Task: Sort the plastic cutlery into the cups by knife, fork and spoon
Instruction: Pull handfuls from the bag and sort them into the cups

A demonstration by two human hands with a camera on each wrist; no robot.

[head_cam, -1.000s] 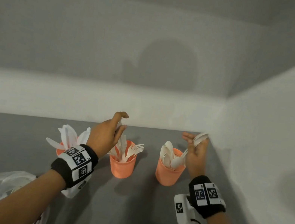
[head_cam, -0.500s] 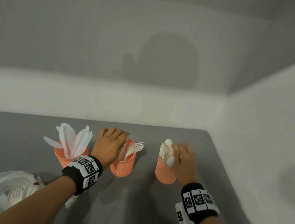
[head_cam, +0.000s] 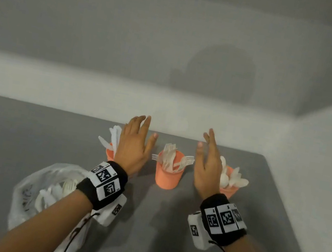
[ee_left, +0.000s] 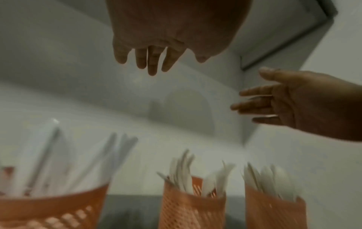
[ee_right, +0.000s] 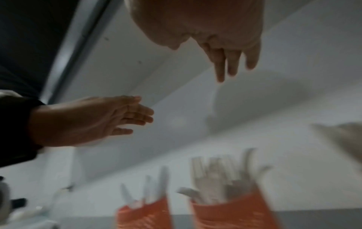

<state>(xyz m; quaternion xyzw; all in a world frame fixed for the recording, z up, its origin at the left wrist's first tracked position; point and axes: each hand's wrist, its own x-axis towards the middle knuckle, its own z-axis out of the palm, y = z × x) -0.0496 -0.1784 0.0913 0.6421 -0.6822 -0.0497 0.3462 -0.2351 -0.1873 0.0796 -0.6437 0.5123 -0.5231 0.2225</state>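
Three orange mesh cups stand in a row on the grey table. The left cup [head_cam: 109, 154] holds white knives [head_cam: 114, 136], the middle cup [head_cam: 167, 176] holds forks [head_cam: 169, 156], the right cup [head_cam: 230, 188] holds spoons [head_cam: 233, 179]. My left hand [head_cam: 135, 142] hovers above and between the left and middle cups, fingers straight and spread, holding nothing. My right hand [head_cam: 206, 162] hovers between the middle and right cups, fingers straight, empty. Both empty hands also show in the wrist views, the left hand [ee_left: 156, 58] and the right hand [ee_right: 229, 62], above the blurred cups.
A clear plastic bag [head_cam: 45, 191] with more white cutlery lies on the table at the near left, under my left forearm. White walls close the table at the back and along the right edge [head_cam: 293, 206].
Both hands have let go of the cutlery they lowered into the middle and right cups, and lifted up with fingers straightened. The view has shifted closer to the cups.
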